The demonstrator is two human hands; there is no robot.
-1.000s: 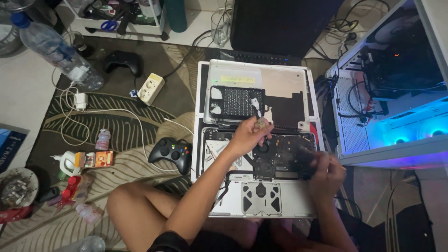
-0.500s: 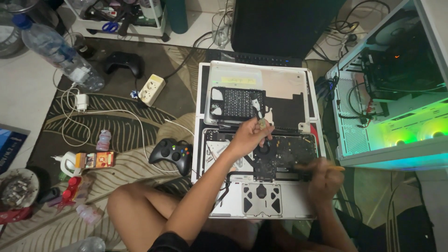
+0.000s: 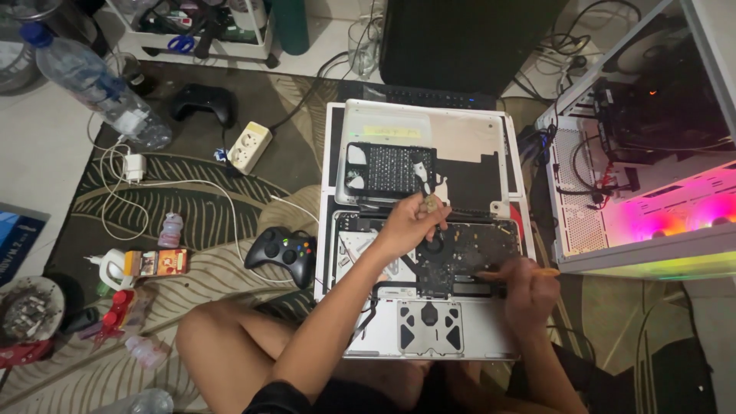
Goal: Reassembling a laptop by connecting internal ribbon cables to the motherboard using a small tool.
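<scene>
An opened laptop (image 3: 491,337) lies bottom-up on the rug in front of me, its dark circuit board (image 3: 475,249) exposed. My left hand (image 3: 410,224) rests over the board's upper left, near the round fan. Its fingertips pinch a small pale part (image 3: 432,204). My right hand (image 3: 529,291) hovers at the board's right edge and grips a thin tool with an orange handle (image 3: 546,272), tip pointing left over the board. The removed bottom cover (image 3: 468,134) lies behind the laptop, with a black perforated piece (image 3: 387,170) on it.
A black game controller (image 3: 284,251) sits left of the laptop, and a second one (image 3: 203,102) lies farther back. A white power strip (image 3: 250,147), a charger cable, a plastic bottle (image 3: 100,88) and small bottles lie on the left. An open computer case (image 3: 652,192) glowing pink stands right.
My right hand has steadied at the board's right edge with the tool now plainly seen. The left hand stays put. The case light went from blue through green to pink.
</scene>
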